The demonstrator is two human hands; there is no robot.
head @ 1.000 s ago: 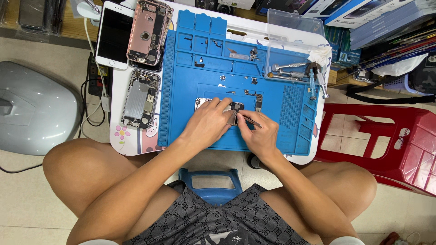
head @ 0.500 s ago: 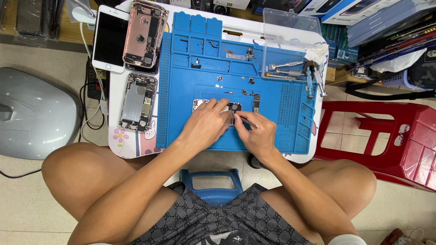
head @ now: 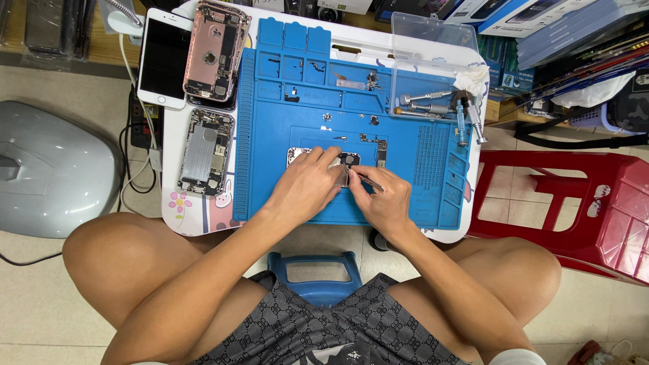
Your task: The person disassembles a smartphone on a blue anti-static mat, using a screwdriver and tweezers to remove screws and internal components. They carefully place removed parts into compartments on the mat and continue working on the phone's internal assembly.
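I see a bright, evenly lit overhead view with soft light from above, only faint shadows beneath my hands (head: pixel 345 189) on the blue mat (head: pixel 284 135), a mild sheen on the white phone's screen (head: pixel 162 57), sharp focus throughout and slight wide-angle bending at the edges.

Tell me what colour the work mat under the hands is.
The work mat is bright blue, seen best in the head view, the only view.

We note a work mat (head: pixel 412 169) on the table (head: pixel 172 209); opened phones (head: pixel 206 152) lie left of it, screwdrivers (head: pixel 433 107) at its far right.
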